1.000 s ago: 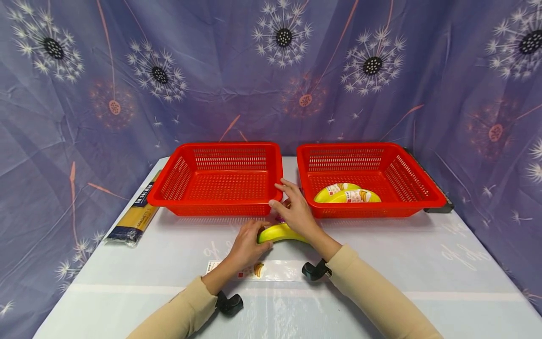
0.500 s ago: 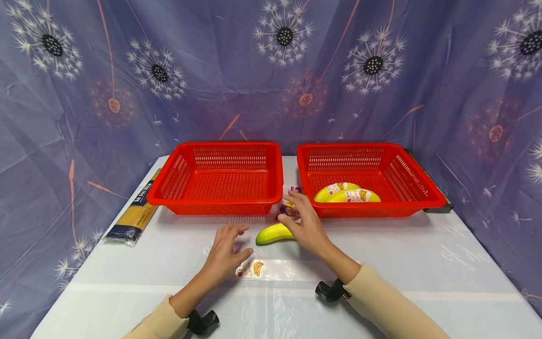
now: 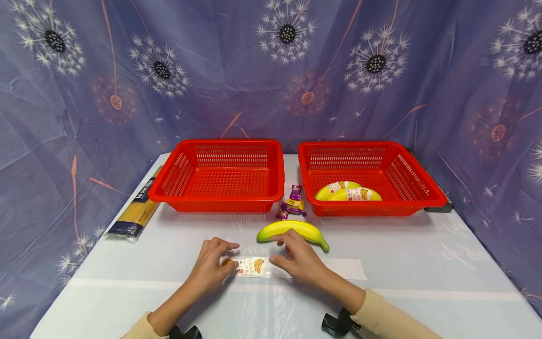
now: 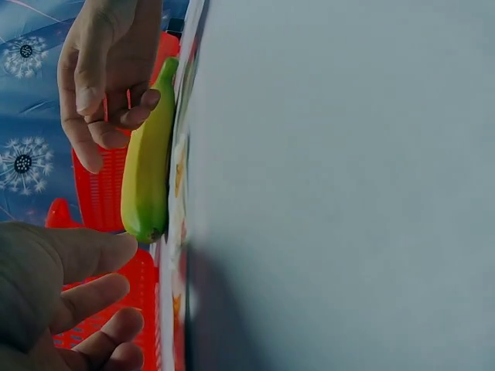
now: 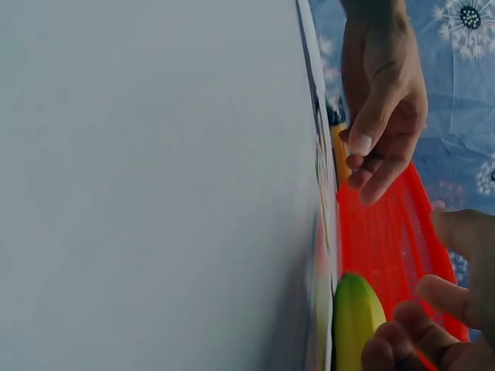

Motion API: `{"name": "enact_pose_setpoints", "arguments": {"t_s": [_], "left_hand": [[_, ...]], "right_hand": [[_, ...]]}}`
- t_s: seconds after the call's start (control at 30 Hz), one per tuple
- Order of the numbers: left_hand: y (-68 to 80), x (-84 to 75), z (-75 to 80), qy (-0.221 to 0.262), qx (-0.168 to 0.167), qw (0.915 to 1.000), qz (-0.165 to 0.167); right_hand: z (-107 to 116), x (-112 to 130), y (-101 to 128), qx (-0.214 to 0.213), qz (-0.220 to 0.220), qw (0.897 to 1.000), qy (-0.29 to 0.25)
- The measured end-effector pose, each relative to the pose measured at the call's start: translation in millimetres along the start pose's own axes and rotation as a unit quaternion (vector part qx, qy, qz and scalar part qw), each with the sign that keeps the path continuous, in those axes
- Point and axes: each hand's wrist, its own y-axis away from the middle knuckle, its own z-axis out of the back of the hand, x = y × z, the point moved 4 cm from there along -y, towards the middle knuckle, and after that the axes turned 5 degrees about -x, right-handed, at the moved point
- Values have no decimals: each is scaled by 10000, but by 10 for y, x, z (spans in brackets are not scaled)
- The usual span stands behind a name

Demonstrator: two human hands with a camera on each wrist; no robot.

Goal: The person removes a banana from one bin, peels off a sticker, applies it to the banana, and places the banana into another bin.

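A yellow banana with green ends [image 3: 311, 231] lies on the table in front of the two baskets. Nearer the person is a clear plastic strip [image 3: 345, 268], printed with bananas and small writing at its left part. Over the strip's left end hovers my left hand [image 3: 210, 266], fingers loosely bent and thumb apart from them, holding nothing. My right hand [image 3: 302, 261] is above the strip's middle, fingers spread and also holding nothing; its fingertips overlap the banana's lower edge in the head view. The left wrist view shows the banana [image 4: 147, 170] between both hands, apart from them.
Two red plastic baskets stand behind: the left basket [image 3: 216, 206] and the right basket [image 3: 364, 210], which holds two labelled bananas [image 3: 357, 194]. Between them lie several purple and yellow wrapped candies [image 3: 294, 205]. A spaghetti packet [image 3: 136, 212] lies at the left edge.
Both hands have left the banana and come back toward the person, over the plastic strip. The banana stays on the table, now fully uncovered except at its lower edge.
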Motion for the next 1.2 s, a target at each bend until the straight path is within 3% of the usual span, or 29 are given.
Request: {"name": "enact_pose_setpoints", "arguments": {"t_s": [0.3,0.6,0.93,1.2], "left_hand": [[64,48,1,44,305,9994,174],[72,87,-12,64,443,9987,250],[87,104,-22,76,430,9986,291],[88,113,-37,79,473,9981,383]], "right_hand": [[-259,56,0,608,-65,9978,240],[-379,79,-30,449,-203,9971,574],[-438,108,-62,458,77,9896,1359],[-455,90,-36,492,116,9895,1355]]}}
